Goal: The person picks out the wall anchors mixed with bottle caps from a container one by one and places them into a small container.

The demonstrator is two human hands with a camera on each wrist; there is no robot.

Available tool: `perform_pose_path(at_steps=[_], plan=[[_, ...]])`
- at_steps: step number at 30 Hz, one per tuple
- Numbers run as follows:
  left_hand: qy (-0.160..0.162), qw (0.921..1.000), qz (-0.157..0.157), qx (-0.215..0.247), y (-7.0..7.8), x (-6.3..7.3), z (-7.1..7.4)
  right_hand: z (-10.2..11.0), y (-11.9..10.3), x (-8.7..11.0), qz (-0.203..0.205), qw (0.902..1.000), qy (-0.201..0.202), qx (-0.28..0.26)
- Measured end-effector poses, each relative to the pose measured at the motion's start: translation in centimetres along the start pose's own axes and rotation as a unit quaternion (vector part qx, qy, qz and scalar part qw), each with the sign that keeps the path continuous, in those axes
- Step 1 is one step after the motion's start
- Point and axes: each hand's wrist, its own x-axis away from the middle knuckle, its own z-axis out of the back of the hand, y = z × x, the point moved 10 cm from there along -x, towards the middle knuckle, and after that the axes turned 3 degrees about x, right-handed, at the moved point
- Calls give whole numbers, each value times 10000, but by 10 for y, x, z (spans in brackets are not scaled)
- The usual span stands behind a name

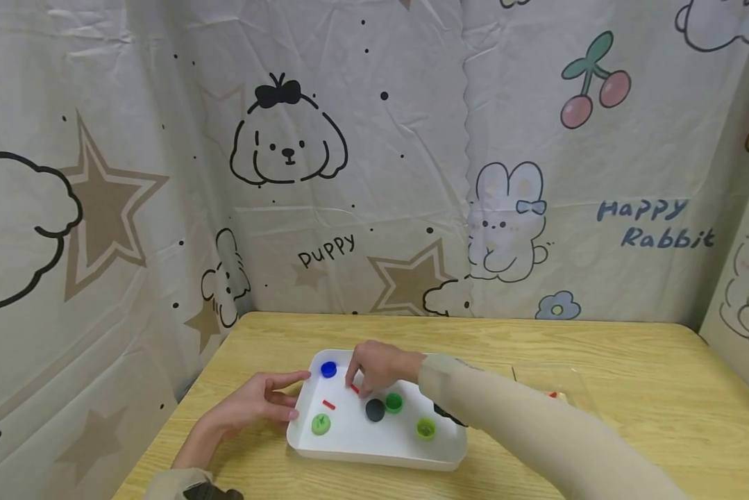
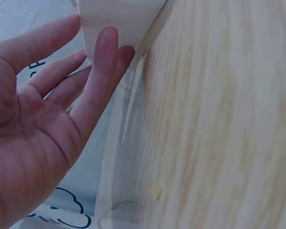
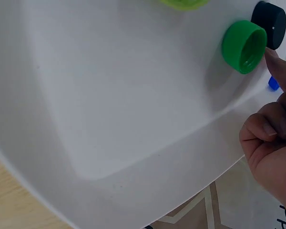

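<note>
My left hand [image 1: 262, 401] steadies the left side of a white tray [image 1: 374, 460], its extended fingers touching the wall; the left wrist view shows the fingertips [image 2: 106, 40] against a corner. Over the tray, my right hand [image 1: 377, 364] points downward and pinches a small red stick [image 1: 355, 389] between thumb and finger. Another red stick [image 1: 329, 405] lies to its left. Around them are a blue cap [image 1: 328, 369], a light green cap [image 1: 321, 424], a black cap [image 1: 375, 410], a green cap [image 1: 394, 403] and a yellow-green cap [image 1: 426, 428]. The right wrist view hides the pinched stick.
A clear plastic container [image 1: 552, 382] with small red and pale pieces sits right of the tray, partly behind the right sleeve [image 1: 524, 423]. The wooden table [image 1: 649, 389] reaches back to a printed curtain [image 1: 362, 173].
</note>
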Motion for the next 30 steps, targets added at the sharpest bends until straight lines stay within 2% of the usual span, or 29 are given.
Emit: perform_pose_path(at_steps=[4,12,22,30], plan=[[18,10000,10,-13,0,0,0,6,0,4,-10,9993,116,-343],[-90,9999,-124,-16,3,0,-2,14,-7,14,399,9923,171,-1158],[-57,9998,-130,99,4,1,-2,17,0,28,101,9775,281,-2090],[-90,9998,-153,109,3,1,-3,19,5,40,-48,9681,397,-2473]])
